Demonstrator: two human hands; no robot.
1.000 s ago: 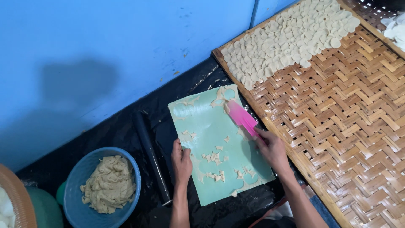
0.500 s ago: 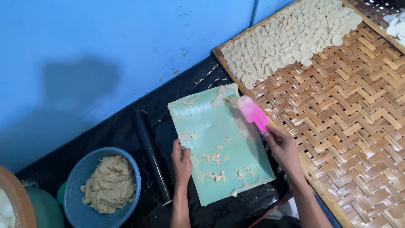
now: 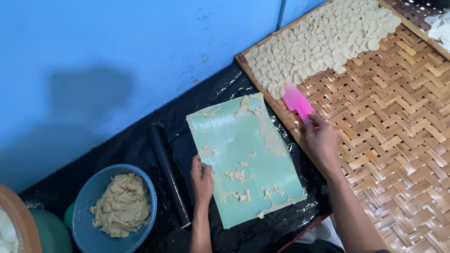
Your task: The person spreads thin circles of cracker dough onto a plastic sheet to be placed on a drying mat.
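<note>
Now right hand (image 3: 322, 140) grips pink spatula (image 3: 297, 100) – blade beyond fingers, over woven tray (image 3: 398, 140); left hand (image 3: 202, 179) flat on green mat (image 3: 243, 154)

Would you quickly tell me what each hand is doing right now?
Left hand: open, pressing on the green mat.
Right hand: closed, holding the pink spatula.

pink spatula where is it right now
In the head view, the pink flat plastic spatula is in the right hand, over the woven bamboo tray, at the edge of the pale round dough pieces.
</note>
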